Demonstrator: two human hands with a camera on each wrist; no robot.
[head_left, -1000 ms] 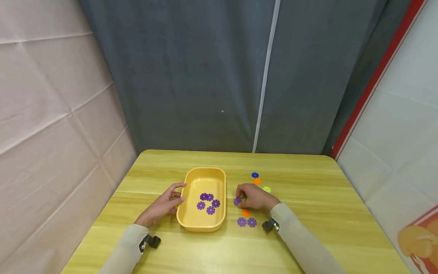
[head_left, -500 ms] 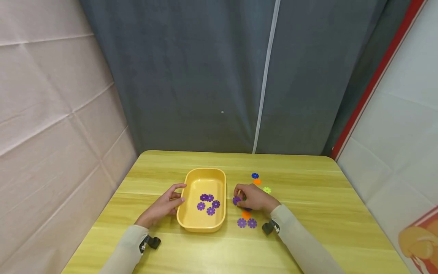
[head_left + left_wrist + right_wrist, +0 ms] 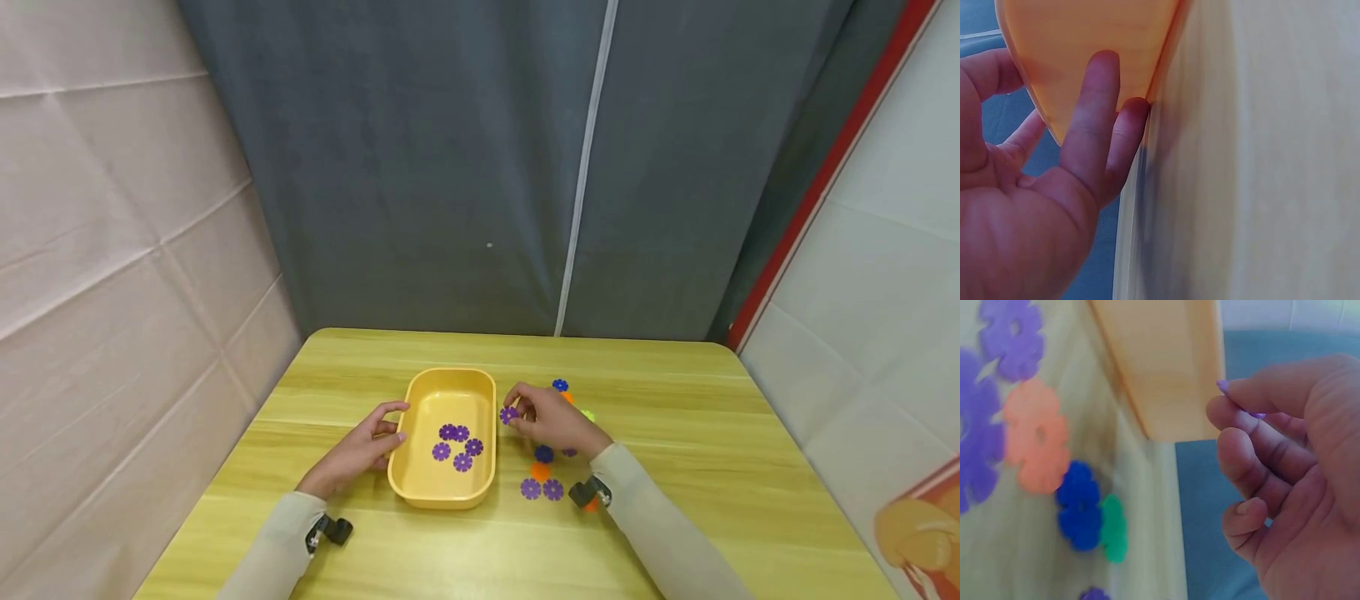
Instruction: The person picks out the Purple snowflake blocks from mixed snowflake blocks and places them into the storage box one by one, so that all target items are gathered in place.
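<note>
Head view: a purple flower piece [image 3: 509,414] is pinched in the right hand [image 3: 551,419], lifted off the tabletop [image 3: 675,433] just at 3 o'clock of the yellow tray [image 3: 417,483]. Straight fingers of the left hand [image 3: 360,450] are pressed against the tray's 9 o'clock wall. Five purple pieces [image 3: 457,442] are lying inside, and loose colored ones [image 3: 542,487] are scattered near the right wrist.

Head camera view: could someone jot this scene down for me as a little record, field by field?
Surface: yellow wooden table
Container: yellow tray, five purple flower pieces inside
Left hand: rests against the tray's left side, fingers on its wall
Right hand: pinches one purple flower piece, raised just right of the tray
Loose pieces: two purple, orange, dark blue, blue, green partly hidden
</note>
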